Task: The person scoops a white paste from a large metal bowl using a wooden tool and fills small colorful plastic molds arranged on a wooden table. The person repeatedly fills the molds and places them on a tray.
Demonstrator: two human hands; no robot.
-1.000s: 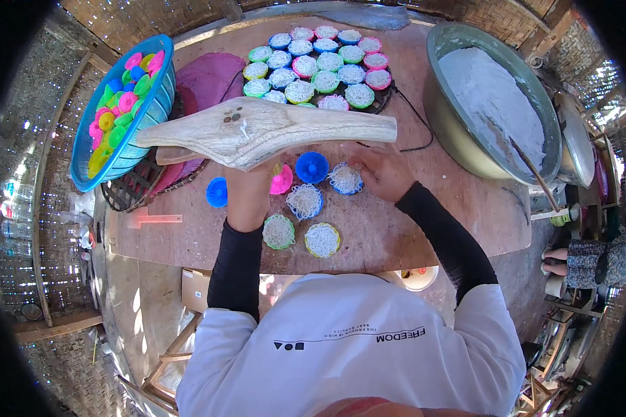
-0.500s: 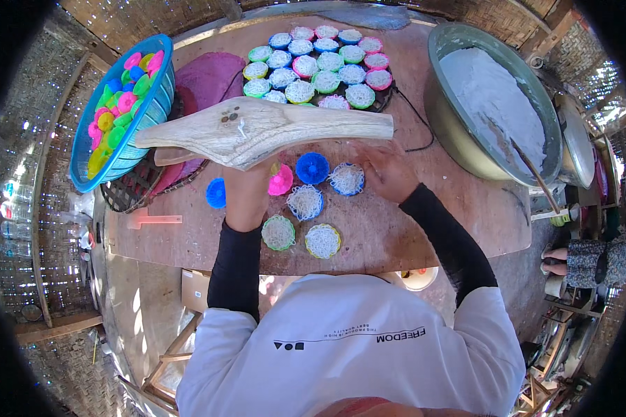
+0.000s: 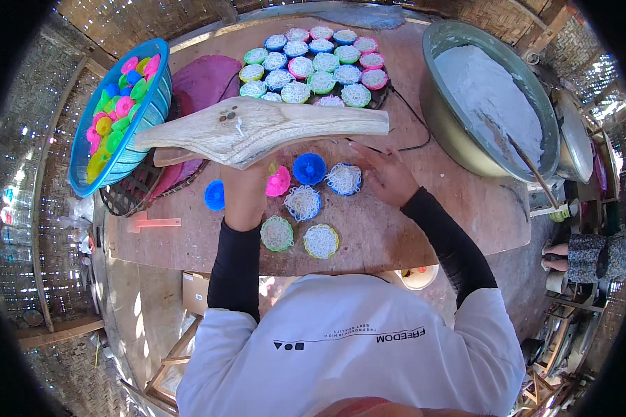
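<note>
Filling cups (image 3: 277, 233) with white strands (image 3: 321, 242) was judged to be the step in hand. Near the front edge of the table (image 3: 389, 236), 2 filled cups were set just apart, 1 rimmed in green and 1 in yellow. Beyond them, 2 blue cups (image 3: 303, 203) were seen heaped with strands.

Just right of the farther blue one, the right hand (image 3: 391, 179) was held with its fingers parted; nothing was seen gripped, and contact with the cup could not be made out. The left hand (image 3: 247, 184) was mostly covered by a wooden bar (image 3: 264, 132), so whether its fingers were closed on anything could not be told. Near it, no strands could be seen in 3 cups: a pink cup (image 3: 278, 182) and 2 more blue ones.

The next move was judged to call for a bare cup to be taken up for strands, without the filled ones being tipped.

Farther off, a tray (image 3: 381, 99) was crowded with filled cups, flanked by a basket (image 3: 149, 125) of bright moulds at left and a basin (image 3: 455, 142) of white powder at right.
</note>
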